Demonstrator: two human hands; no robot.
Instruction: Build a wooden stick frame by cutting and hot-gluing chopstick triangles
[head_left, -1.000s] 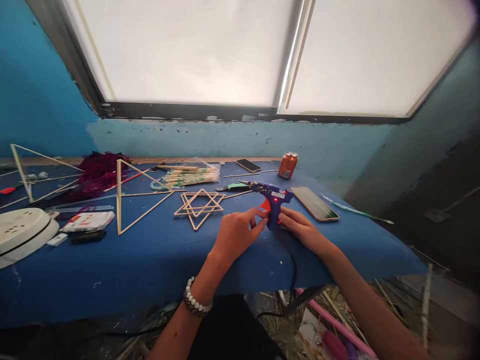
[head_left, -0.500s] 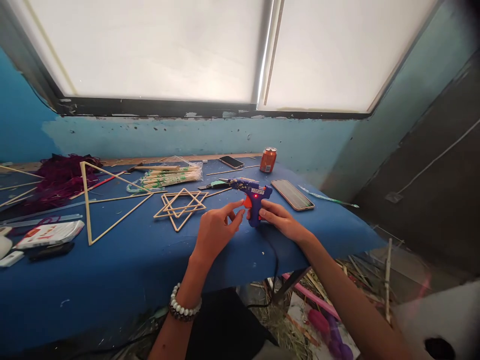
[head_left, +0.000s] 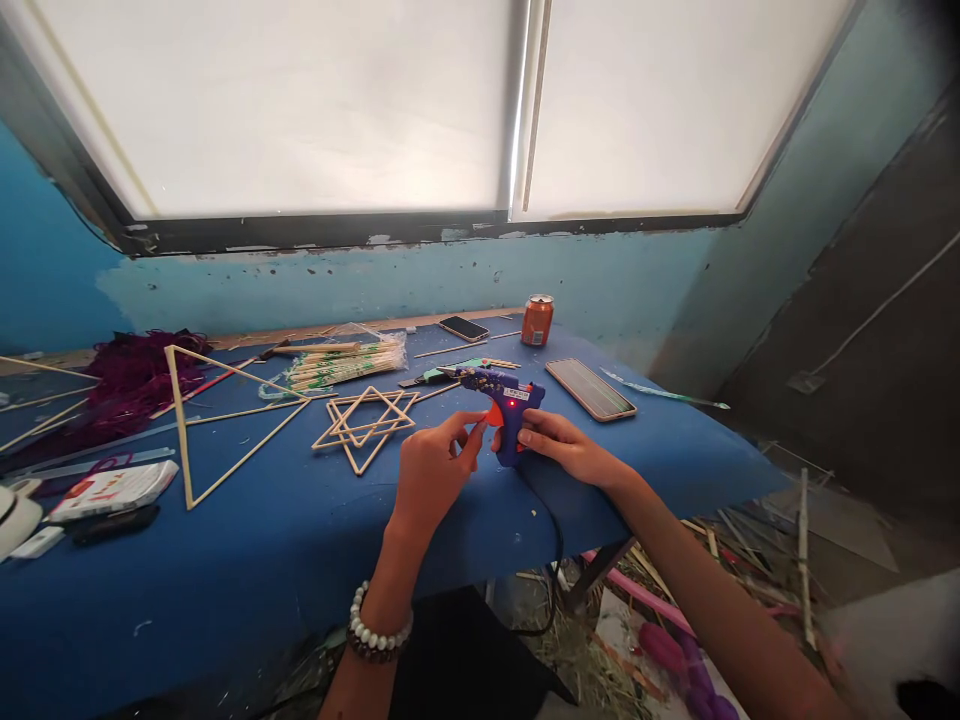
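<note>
Glue gun (head_left: 501, 402) stands mid-frame on blue table (head_left: 262, 540), red light on. Right hand (head_left: 564, 447) grips its handle; left hand (head_left: 433, 470) loosely curled, forefinger touching trigger. Stick star (head_left: 364, 421) just left.

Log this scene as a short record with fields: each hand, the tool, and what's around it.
right hand: wrapped on the glue gun handle
left hand: index fingertip at the gun's orange trigger
glue gun: upright on the blue table, red light on, nozzle toward the stick star
nearby: phone beside the gun, can behind
</note>
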